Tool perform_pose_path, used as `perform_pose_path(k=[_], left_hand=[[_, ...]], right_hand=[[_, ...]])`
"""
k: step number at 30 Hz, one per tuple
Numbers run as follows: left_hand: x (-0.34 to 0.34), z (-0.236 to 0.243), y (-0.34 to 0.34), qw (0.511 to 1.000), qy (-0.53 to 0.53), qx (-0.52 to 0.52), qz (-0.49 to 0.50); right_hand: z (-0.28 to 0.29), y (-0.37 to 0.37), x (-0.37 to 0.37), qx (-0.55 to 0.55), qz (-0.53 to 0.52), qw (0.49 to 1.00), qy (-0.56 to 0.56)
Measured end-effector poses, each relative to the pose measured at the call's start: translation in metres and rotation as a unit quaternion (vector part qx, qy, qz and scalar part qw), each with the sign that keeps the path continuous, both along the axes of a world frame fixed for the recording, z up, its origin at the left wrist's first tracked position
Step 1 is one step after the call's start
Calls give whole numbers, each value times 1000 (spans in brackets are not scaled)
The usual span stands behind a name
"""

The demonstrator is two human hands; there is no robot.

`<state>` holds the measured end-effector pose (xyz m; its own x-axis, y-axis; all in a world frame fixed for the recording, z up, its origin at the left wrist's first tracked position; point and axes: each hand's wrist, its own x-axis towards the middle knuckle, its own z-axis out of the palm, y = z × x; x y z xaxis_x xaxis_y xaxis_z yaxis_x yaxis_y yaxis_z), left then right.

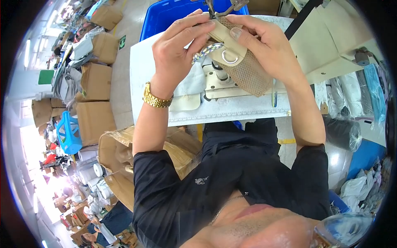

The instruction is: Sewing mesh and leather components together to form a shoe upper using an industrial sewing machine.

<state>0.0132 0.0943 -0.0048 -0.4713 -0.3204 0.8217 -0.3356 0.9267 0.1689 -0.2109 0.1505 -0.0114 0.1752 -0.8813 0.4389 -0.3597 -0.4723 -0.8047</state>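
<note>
Both my hands are on a beige mesh pouch [250, 77] with a smooth tan panel, beneath the needle end of a sewing machine [213, 11]. My left hand [175, 45] pinches the panel's left edge, close under the needle. My right hand [269, 43] grips the other side, thumb lying on the panel and fingers partly hidden behind the mesh. A metal D-ring [230, 57] sits at the panel's lower end. From the pouch's left side a white, blue and green braided cord [206, 52] loops out below my left fingers.
The sewing machine's pale body [331, 39] stands right of the white table [190, 118]. A thin tool [274, 99] lies near its front edge. Behind is a blue bin [159, 20]. An open cardboard box [111, 155] stands at left; wrapped bundles [345, 97] are at right. Someone [97, 231] is far left.
</note>
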Motion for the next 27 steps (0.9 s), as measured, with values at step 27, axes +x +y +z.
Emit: perform_pose_path(k=[27], left_hand=[[-9,20,39,914,82,388,85]], right_hand=[[-20,17,29,-35,-65,989,-129]])
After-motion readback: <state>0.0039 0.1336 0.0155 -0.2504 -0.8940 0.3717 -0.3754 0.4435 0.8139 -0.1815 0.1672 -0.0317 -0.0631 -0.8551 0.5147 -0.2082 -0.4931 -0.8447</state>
